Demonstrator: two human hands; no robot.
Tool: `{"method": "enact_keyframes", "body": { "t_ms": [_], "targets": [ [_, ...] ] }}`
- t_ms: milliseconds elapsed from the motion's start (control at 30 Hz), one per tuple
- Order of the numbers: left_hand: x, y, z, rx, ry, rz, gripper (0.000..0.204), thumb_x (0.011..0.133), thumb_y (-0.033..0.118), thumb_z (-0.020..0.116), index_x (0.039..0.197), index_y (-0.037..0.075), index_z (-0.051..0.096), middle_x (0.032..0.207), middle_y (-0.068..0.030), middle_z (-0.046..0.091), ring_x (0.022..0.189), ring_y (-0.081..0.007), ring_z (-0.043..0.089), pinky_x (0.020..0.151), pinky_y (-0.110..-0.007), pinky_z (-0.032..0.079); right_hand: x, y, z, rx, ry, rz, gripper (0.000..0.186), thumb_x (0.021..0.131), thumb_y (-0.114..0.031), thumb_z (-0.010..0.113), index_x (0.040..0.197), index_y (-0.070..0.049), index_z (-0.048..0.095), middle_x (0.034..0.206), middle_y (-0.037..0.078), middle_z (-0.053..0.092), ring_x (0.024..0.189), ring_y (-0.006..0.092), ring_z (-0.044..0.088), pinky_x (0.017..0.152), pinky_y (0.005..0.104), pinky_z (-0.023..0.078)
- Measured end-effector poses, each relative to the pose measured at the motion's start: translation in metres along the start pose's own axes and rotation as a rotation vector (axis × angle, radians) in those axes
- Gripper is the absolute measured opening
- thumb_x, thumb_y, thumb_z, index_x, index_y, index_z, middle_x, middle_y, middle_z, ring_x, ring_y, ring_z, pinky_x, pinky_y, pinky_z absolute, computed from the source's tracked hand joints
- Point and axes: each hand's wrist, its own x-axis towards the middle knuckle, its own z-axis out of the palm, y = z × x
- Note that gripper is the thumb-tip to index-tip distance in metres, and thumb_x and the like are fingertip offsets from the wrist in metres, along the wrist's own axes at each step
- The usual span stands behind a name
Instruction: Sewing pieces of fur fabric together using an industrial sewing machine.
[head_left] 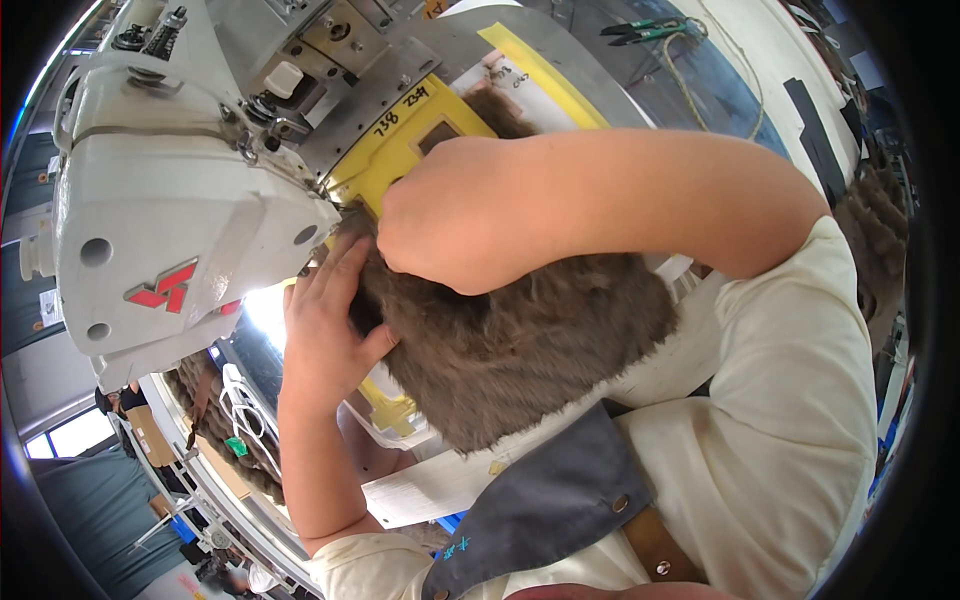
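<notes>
A brown, long-haired piece of fur fabric (540,350) spreads from beneath my hands toward my body, its edge hanging over the pale work surface. My left hand (325,325) lies beside the white sewing machine head (180,215), fingers stretched out toward the needle area and thumb apart, touching the fur. Across from it, my right hand (460,215) is curled into a fist over the fur and a yellow template plate (365,165). Its fingertips are turned under, so whatever they pinch is hidden. The needle itself cannot be made out.
A metal bracket assembly (320,60) stands behind the yellow plate. Green-handled snips (645,30) and a loose cord (672,75) lie at the far right. More brown fur (875,240) hangs at the right edge. White cables (245,410) coil at the lower left.
</notes>
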Motion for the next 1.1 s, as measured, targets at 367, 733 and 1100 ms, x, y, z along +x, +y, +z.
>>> {"method": "enact_keyframes", "body": {
  "t_ms": [367,733,1100],
  "targets": [
    [0.009,0.004,0.003,-0.006,-0.046,-0.039,0.092,0.057,0.013,0.085,0.143,0.011,0.054,0.148,-0.0135,0.057,0.128,-0.0403,0.057,0.109,-0.048,0.041,-0.002,0.008,-0.001,-0.02,-0.015,0.002,0.011,0.074,-0.009,0.067,0.075,0.0,0.072,0.074,0.018,0.072,0.068,0.0355,0.072,0.06,0.0453,0.057],
    [-0.005,0.021,0.001,0.034,0.099,-0.027,0.092,0.06,0.017,0.087,0.145,0.007,0.054,0.149,-0.0113,0.056,0.119,-0.0336,0.059,0.101,-0.044,0.045,-0.002,0.001,0.016,-0.048,-0.062,0.016,0.033,0.086,-0.007,0.057,0.115,-0.004,0.071,0.112,0.011,0.074,0.096,0.0333,0.071,0.082,0.0454,0.058],
    [-0.025,0.018,0.006,0.053,0.125,0.045,0.096,0.066,0.03,0.087,0.151,0.012,0.049,0.155,-0.0103,0.05,0.118,-0.0351,0.058,0.105,-0.046,0.046,-0.031,-0.024,-0.007,0.041,-0.158,0.068,0.053,0.1,-0.049,0.058,0.093,0.002,0.072,0.101,0.017,0.069,0.098,0.0374,0.067,0.085,0.0474,0.054]
  ]
}}
